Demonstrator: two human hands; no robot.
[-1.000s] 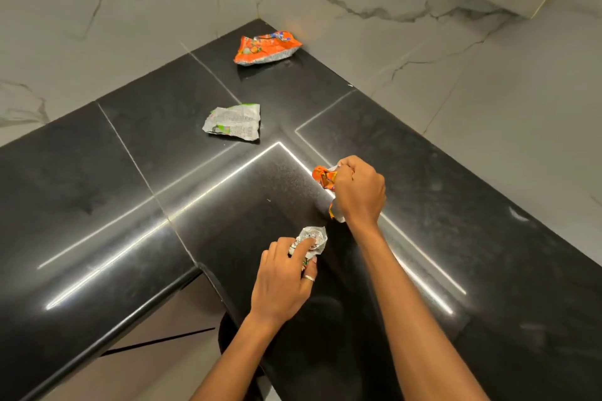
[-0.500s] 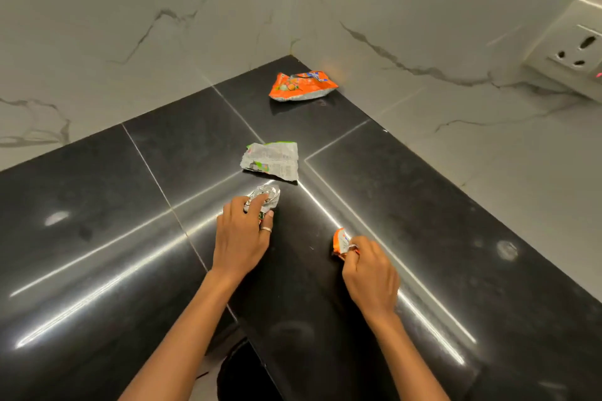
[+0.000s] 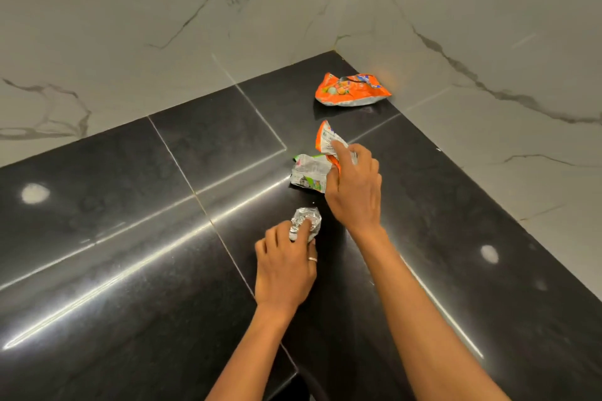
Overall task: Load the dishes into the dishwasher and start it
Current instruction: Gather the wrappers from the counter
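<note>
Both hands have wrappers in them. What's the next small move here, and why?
Probably pinch the white-and-green wrapper with the right hand. That hand, gripping a torn orange wrapper, lies over that wrapper's right edge, while the left hand holds a crumpled foil wrapper. One orange packet lies farther back in the corner of the countertop.

A polished black stone counter fills an inside corner, its slabs joined by thin pale seams. The left wall and the right wall, both white marble with grey veins, meet at the counter's far corner. Round light spots and long bright streaks gleam on the counter.
</note>
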